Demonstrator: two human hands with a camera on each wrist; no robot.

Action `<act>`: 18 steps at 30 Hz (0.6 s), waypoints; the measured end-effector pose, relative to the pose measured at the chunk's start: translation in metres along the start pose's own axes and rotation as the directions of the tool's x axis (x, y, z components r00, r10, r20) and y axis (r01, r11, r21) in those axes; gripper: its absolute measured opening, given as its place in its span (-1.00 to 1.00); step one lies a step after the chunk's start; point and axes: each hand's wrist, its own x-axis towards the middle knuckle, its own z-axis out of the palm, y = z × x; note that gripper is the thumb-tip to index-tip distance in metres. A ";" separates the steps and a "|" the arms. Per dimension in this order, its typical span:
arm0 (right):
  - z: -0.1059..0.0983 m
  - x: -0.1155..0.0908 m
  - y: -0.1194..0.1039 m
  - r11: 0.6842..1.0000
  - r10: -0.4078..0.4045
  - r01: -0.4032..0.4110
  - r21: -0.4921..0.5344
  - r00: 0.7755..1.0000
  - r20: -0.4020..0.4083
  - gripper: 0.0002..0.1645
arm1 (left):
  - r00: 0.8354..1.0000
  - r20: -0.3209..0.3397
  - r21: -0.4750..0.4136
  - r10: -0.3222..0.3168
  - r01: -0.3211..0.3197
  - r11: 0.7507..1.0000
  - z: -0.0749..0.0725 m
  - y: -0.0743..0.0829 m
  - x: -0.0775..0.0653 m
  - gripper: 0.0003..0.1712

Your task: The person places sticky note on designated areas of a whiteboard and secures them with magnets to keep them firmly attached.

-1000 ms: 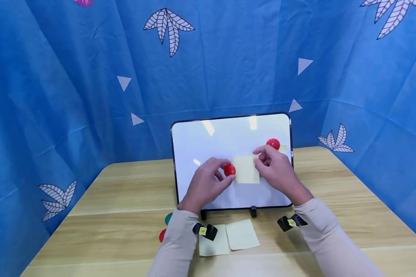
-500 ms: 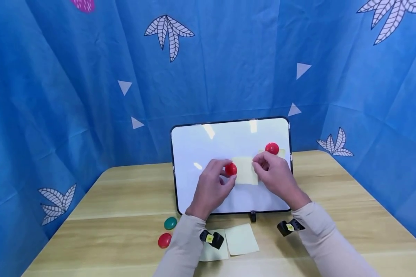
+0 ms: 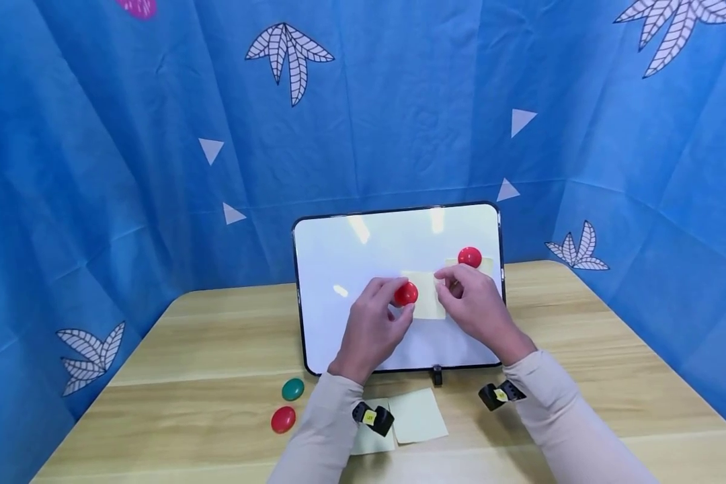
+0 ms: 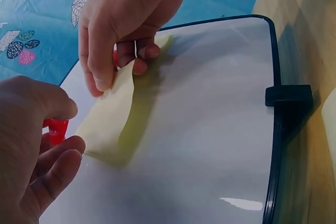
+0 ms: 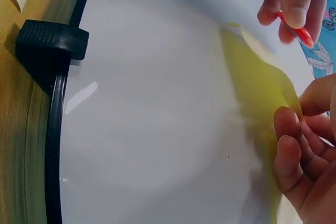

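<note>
My left hand (image 3: 370, 333) pinches a round red magnet (image 3: 407, 294) between thumb and fingers, in front of the whiteboard (image 3: 339, 249). In the head view the magnet overlaps the upper left part of a pale yellow sticky note (image 3: 428, 302). The right hand (image 3: 474, 301) pinches that note's right edge between thumb and fingertips. In the left wrist view the note (image 4: 107, 116) bows away from the board and casts a shadow on it. A second red magnet (image 3: 469, 257) sits over another yellow note (image 3: 487, 266) on the board's right side, partly hidden by my right hand.
On the wooden table (image 3: 218, 343) lie a green magnet (image 3: 293, 389) and a red magnet (image 3: 283, 419), left of my left sleeve. Two sticky notes lie before the board, the right one (image 3: 419, 415) bare, the left one (image 3: 372, 440) partly covered. A black foot (image 3: 437, 375) supports the board.
My left hand has shifted slightly right with the red magnet, which now overlaps the note's left part. The right hand keeps its pinch on the note. The head view has tilted slightly.
</note>
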 end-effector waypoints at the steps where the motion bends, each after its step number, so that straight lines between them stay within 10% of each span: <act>1: 0.000 0.000 0.000 1.000 -0.001 0.001 -0.001 1.000 0.000 -0.72 | 1.000 0.000 0.009 0.006 -0.006 1.000 0.000 0.000 0.001 -0.44; 18: 0.002 -0.001 -0.001 0.998 -0.028 0.027 -0.055 1.000 -0.012 -0.71 | 0.993 -0.007 0.275 0.118 -0.111 0.955 0.006 -0.004 0.018 -0.43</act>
